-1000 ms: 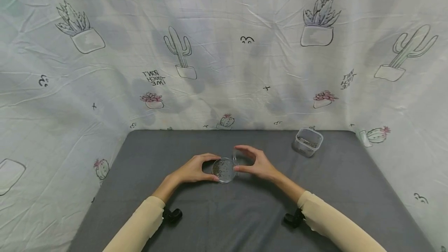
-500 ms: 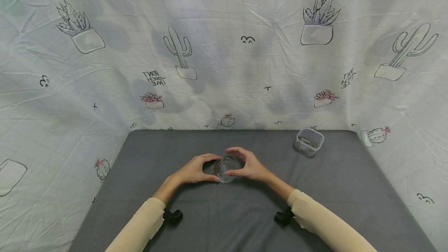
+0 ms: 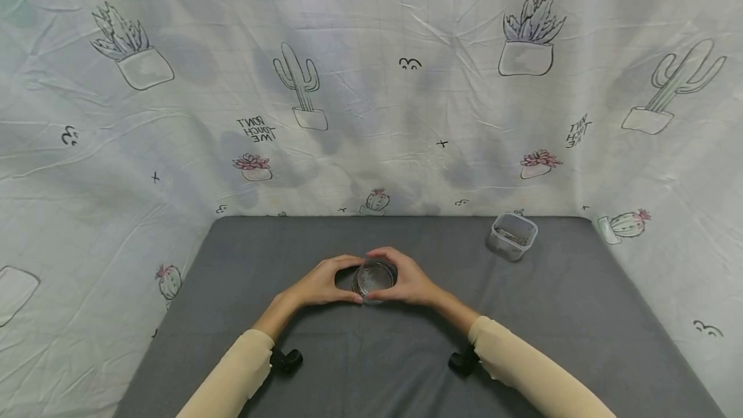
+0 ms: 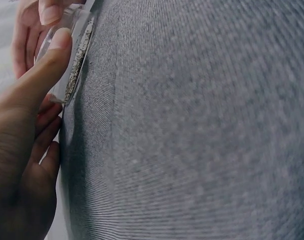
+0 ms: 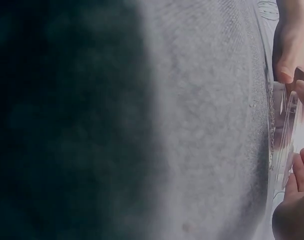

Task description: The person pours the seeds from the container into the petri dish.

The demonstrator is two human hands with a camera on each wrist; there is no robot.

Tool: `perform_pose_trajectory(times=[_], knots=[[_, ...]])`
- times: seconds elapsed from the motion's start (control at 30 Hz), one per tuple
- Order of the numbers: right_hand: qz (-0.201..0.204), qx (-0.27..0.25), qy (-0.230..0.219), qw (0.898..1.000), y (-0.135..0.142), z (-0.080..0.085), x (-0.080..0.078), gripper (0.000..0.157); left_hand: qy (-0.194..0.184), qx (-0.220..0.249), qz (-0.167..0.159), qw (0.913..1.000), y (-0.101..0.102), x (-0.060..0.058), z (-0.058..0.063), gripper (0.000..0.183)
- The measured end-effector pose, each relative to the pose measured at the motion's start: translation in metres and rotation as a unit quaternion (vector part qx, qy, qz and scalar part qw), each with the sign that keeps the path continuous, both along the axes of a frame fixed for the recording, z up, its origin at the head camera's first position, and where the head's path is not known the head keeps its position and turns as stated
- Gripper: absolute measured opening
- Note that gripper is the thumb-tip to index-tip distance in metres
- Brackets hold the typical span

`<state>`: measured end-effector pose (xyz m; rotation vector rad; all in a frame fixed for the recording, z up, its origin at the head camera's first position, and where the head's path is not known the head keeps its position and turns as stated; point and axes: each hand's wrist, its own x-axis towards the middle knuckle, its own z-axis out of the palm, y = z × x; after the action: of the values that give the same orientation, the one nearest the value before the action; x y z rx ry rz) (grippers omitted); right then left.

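Note:
A clear round petri dish (image 4: 77, 65) with a layer of small grains sits on the grey cloth between my two hands. My left hand (image 3: 322, 281) grips its left side, thumb at the near rim and fingers at the far rim. From the right, my right hand (image 3: 409, 278) holds the clear round lid (image 3: 376, 276) by its edges, over the dish. In the right wrist view the lid (image 5: 290, 122) lies slightly tilted against the dish, with grains (image 5: 271, 125) visible along the bottom.
A clear square plastic tub (image 3: 512, 236) with some dark grains in it stands at the back right of the grey-covered table (image 3: 278, 237). A white curtain (image 3: 371, 95) printed with cacti rises behind and at both sides.
My right hand has moved left with the lid, turning it from upright beside the dish to nearly flat over it. My left hand has stayed in place on the dish.

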<state>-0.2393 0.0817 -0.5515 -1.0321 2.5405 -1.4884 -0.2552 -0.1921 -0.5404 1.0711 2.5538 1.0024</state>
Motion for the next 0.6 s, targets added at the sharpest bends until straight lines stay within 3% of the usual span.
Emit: perform_pose_trajectory(times=[0.3,0.6], knots=[[0.0,0.013,0.024,1.0,-0.011,0.0,0.0,0.086,0.054,0.031,-0.03,0.9976,-0.006,-0.008,-0.014,0.089],[-0.02,0.025,0.036,0.999,-0.015,-0.003,0.002,0.084,0.048,0.013,-0.021,0.9985,-0.007,-0.009,-0.014,0.087]])
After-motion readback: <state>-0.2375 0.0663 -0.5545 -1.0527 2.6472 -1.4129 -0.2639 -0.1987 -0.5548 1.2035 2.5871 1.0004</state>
